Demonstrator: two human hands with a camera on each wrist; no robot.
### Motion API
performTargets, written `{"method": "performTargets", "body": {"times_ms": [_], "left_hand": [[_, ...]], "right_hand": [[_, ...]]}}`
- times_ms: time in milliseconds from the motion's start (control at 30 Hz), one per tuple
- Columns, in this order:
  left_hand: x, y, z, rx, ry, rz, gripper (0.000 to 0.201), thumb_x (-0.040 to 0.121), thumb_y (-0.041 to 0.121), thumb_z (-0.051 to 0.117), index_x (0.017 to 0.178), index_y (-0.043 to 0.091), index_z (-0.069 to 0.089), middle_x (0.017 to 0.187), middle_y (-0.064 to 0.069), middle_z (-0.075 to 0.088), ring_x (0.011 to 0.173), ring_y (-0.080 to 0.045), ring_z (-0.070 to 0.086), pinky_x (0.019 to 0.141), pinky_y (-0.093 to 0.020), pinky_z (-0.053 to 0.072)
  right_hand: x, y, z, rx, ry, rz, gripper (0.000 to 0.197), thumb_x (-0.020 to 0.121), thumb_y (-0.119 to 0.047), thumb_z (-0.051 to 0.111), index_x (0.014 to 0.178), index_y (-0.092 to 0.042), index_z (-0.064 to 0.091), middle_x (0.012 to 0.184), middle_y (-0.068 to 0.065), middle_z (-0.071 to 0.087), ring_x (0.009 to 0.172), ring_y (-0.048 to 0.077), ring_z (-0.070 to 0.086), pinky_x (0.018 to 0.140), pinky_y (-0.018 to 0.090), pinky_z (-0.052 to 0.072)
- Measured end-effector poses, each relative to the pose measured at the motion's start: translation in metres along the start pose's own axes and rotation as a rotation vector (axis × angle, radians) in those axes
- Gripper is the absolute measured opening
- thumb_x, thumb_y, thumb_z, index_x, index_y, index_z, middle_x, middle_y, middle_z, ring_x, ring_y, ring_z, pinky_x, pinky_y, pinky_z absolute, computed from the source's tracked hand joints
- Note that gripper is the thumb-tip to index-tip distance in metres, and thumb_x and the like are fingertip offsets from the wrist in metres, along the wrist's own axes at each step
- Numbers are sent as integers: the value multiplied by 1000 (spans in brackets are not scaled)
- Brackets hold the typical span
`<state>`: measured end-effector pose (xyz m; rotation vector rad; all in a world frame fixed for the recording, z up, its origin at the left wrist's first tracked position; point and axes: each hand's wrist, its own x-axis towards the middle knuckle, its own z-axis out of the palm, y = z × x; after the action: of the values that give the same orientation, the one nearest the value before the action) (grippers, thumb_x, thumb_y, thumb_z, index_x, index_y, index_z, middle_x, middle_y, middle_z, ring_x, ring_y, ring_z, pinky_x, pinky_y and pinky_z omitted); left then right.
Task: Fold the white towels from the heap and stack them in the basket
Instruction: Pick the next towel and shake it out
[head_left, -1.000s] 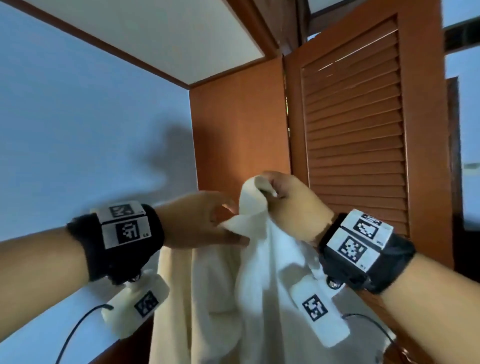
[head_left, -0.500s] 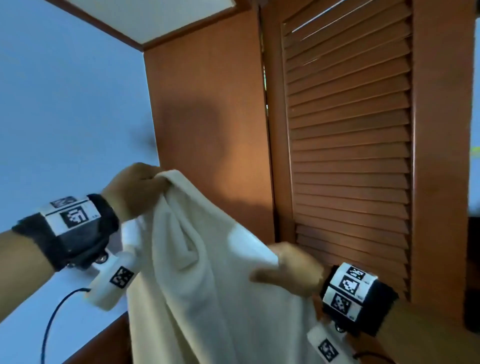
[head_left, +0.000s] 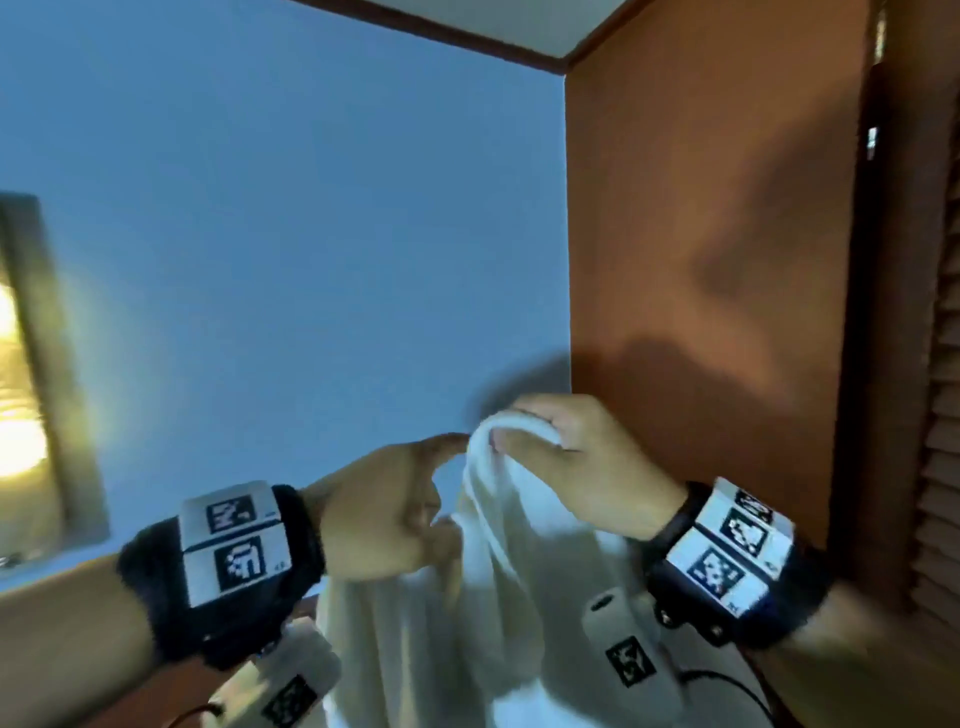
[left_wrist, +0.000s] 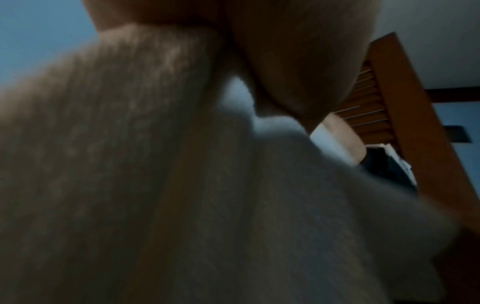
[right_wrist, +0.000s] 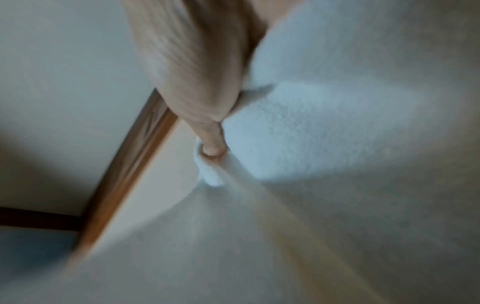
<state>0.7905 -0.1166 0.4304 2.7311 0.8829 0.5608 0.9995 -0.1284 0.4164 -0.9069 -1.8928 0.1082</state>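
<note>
- The person is holding one white towel (head_left: 498, 613) up in the air in front of the chest, with both hands raised close together.
- The right hand (head_left: 576, 462) is gripping the topmost bunch of the towel: its fingers are curling over a rolled white edge and the thumb is closing beneath it.
- In the right wrist view, a fingertip (right_wrist: 211, 148) is pressing into a small fold of the towel (right_wrist: 324, 133), and cloth is fanning out below it across most of the frame.
- The left hand (head_left: 379, 512) is sitting just beside and a little lower than the right one, with its index finger reaching out to the bunch held by the right hand.
- The remaining left fingers are curling in, with cloth gathering under them; they appear to be pinching a fold, though blur is keeping the contact unclear.
- In the left wrist view, the towel (left_wrist: 182, 185) is filling nearly the whole frame, hanging directly under the left hand (left_wrist: 298, 51).
- The towel is hanging down from both hands in long loose folds and running out of the bottom of the head view.
- Behind the hands a blue wall (head_left: 285, 234) is meeting a brown wooden panel (head_left: 701, 260), with a louvred door (head_left: 943, 364) at the far right.
- Black wristbands with printed white marker tags (head_left: 234, 540) are sitting on both wrists.
</note>
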Motion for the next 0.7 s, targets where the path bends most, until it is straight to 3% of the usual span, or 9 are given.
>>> {"method": "performTargets", "body": {"times_ms": [67,133,200,300,367,433,500,600,700], "left_hand": [[-15,8,11,-19,71,-12,23,81,10,51,76,33,52,55,8,42,50,-9,37,51,-22,34],[-28,5,11,-47,191,-152,22,82,14,53,63,15,42,53,8,33,50,-10,30,50,-25,29],[-43,1,1,-30,330,-264,25,80,28,52,70,5,50,55,6,39,50,-11,34,50,-27,33],[-69,1,-24,109,512,-357,22,78,36,46,67,20,55,51,10,44,48,-6,37,49,-24,35],[-84,10,-41,190,582,-378,22,80,37,44,63,29,57,50,9,47,47,-4,40,47,-18,33],[-94,16,-57,256,639,-429,32,80,41,43,64,18,59,55,3,54,54,-10,48,54,-25,40],[-104,18,-71,297,700,-534,41,77,46,43,68,11,63,66,-7,63,66,-24,59,63,-36,48],[-112,24,-82,291,734,-623,45,74,51,44,72,13,68,74,-7,68,78,-28,66,72,-44,53],[-114,32,-89,320,669,-664,45,78,49,48,78,11,70,79,-9,70,81,-27,67,73,-43,55]], "right_hand": [[6,-18,9,77,-49,-64,44,89,-46,54,81,-5,63,75,16,58,70,32,53,62,42,40],[7,-29,12,125,-75,-93,35,93,-41,60,80,-10,64,73,11,59,67,27,54,59,37,39],[6,-27,13,111,-93,-93,26,91,-35,69,74,-16,62,68,6,56,59,16,49,56,28,35],[-2,-8,17,-67,-271,-37,24,76,-36,76,71,-21,59,63,-6,57,59,4,52,57,28,39],[-13,13,27,-268,-432,27,31,75,-49,75,76,-21,63,71,-6,64,70,8,62,62,30,45],[-24,41,38,-418,-552,50,40,80,-54,71,81,-15,66,78,0,67,77,20,65,65,32,47],[-31,69,41,-346,-642,144,40,84,-50,72,76,-12,67,70,1,65,65,16,61,61,30,45],[-36,94,39,-294,-720,279,44,87,-45,72,58,-18,53,52,-8,43,44,3,36,51,24,32],[-33,96,38,-356,-722,254,59,80,-77,54,58,-22,47,53,-9,44,47,4,36,55,30,30]]}}
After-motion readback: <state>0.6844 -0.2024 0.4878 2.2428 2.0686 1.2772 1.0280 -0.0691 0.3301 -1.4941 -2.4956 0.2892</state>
